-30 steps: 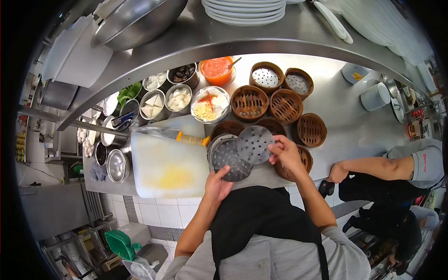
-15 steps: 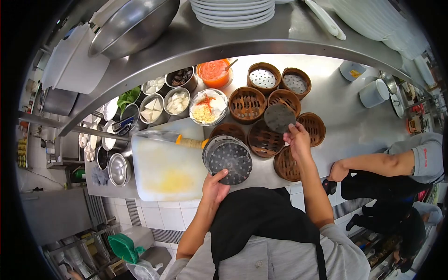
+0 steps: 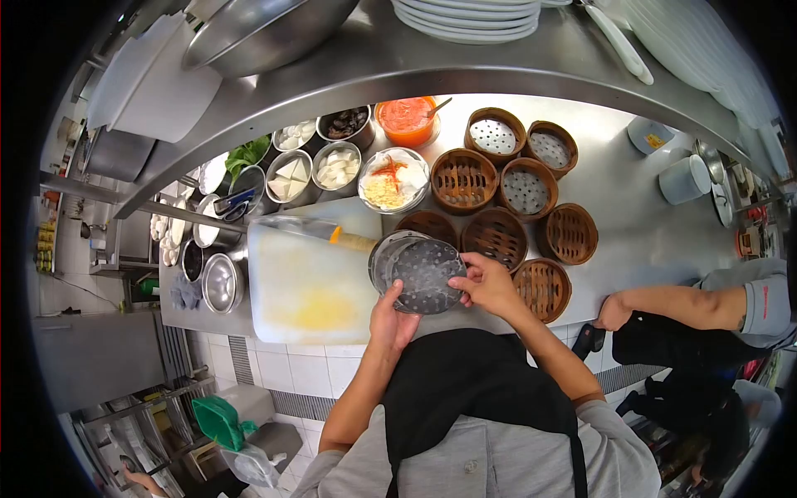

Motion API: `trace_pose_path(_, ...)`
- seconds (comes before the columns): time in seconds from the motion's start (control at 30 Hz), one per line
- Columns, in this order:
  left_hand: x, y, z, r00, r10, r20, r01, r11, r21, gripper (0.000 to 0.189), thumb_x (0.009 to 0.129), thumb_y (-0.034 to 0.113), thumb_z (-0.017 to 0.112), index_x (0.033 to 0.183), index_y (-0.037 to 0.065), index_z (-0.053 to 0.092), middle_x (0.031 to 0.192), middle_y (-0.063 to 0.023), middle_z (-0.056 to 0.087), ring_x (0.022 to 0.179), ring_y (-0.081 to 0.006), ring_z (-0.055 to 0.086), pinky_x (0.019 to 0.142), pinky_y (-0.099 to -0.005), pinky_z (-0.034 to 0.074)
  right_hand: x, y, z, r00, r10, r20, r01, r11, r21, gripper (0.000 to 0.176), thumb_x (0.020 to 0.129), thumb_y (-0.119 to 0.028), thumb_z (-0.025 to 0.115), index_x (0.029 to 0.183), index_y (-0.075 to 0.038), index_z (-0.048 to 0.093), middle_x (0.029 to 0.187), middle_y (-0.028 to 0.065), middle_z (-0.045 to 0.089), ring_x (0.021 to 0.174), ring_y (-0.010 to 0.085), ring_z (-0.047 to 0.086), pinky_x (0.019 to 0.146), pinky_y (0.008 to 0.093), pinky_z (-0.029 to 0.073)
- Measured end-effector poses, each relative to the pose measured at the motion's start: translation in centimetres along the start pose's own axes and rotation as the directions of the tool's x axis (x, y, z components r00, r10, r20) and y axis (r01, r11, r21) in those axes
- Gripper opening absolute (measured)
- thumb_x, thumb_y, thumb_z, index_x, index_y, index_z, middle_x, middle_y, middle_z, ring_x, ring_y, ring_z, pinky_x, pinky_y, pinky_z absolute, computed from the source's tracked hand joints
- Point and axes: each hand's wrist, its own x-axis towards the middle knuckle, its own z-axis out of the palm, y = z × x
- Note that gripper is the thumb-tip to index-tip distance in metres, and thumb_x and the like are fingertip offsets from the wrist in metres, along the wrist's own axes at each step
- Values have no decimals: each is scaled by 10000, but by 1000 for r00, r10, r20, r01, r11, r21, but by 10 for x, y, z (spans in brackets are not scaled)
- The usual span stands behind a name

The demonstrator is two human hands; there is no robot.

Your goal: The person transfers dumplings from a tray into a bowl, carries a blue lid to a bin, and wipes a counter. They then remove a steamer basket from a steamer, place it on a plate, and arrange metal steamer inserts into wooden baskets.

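A stack of round perforated sheets [image 3: 425, 274] with a clear container lies in my left hand [image 3: 393, 319], its thumb on top of the near edge. Thumb and fingers of my right hand [image 3: 485, 285] pinch the right edge of the top sheet. Behind and to the right stand several round bamboo steamers [image 3: 465, 180]. A perforated liner [image 3: 525, 192] lies in the middle one, and two steamers at the back hold paler liners [image 3: 492, 136]. The nearest steamer [image 3: 541, 290] shows bare slats.
A cutting board [image 3: 311, 282] with a knife [image 3: 311, 231] across it lies left. Metal bowls of ingredients [image 3: 338, 168] and an orange tub [image 3: 406, 116] stand behind. A metal shelf [image 3: 465, 70] spans above. Another person's arm [image 3: 677, 307] is at right.
My right hand has moved from above the steamers back to the stack's edge. The sheet it held now lies in the middle steamer. The view has shifted slightly.
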Motion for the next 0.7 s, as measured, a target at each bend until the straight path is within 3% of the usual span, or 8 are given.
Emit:
trace_pose_path(0.1,-3,6,-2,999,-38,-2,38,999,-26,483,999,215,513,1421,6,405,1409,-186,511,1302,-349,498,1096,-539,394,-6,-15,-6,997,-24,-70,16,993,-115,341,847,-52,761,1146,19,613,740,8,616,596,74,585,512,225,472)
trace_pose_path(0.17,-3,8,-4,999,-51,19,52,996,-69,482,1011,225,504,1429,14,392,1414,-187,505,1304,-357,496,1087,-568,392,-5,-9,-7,885,-436,-163,397,890,-225,230,812,-41,777,994,8,646,769,33,650,622,82,598,552,230,464)
trace_pose_path(0.23,-6,11,-7,996,-31,81,35,998,-50,489,1014,231,495,1438,15,383,1438,-177,489,1329,-368,473,1084,-614,374,-15,-26,-4,835,-536,-124,490,827,-274,88,825,43,698,863,-6,636,835,47,663,725,82,612,613,222,472)
trace_pose_path(0.3,-7,14,-8,997,-30,74,33,998,-45,492,1011,227,503,1437,14,382,1431,-180,493,1322,-367,480,1075,-621,382,-13,-25,-3,623,-776,-99,716,617,-327,144,816,135,598,805,-8,615,943,46,637,786,98,592,670,222,478)
trace_pose_path(0.37,-7,16,-7,996,-39,74,41,999,-32,498,1003,218,520,1434,12,381,1418,-184,501,1307,-366,494,1058,-635,396,-11,-26,-1,628,-770,-116,703,625,-340,185,813,164,531,868,2,603,1003,72,621,830,118,591,723,224,489)
trace_pose_path(0.47,-7,15,-13,994,-56,94,60,997,-41,507,976,148,568,1428,13,384,1391,-191,514,1291,-371,508,1046,-610,425,8,-18,5,632,-628,-455,724,688,56,203,898,106,506,1026,-14,609,958,49,640,755,78,566,653,226,485)
trace_pose_path(0.57,-7,9,-19,991,-76,107,85,993,-79,527,946,77,603,1423,20,385,1372,-189,524,1279,-377,515,1039,-591,442,9,-38,1,767,-447,-460,454,885,-104,172,971,9,518,1131,-9,579,916,6,610,727,74,538,636,218,456)
trace_pose_path(0.7,-7,4,-15,988,-86,130,80,996,46,535,946,94,628,1417,32,381,1376,-177,517,1273,-363,520,1014,-595,460,18,-25,11,889,-364,-279,388,921,33,337,983,-43,552,1320,-41,558,880,-30,618,592,42,464,530,200,379)
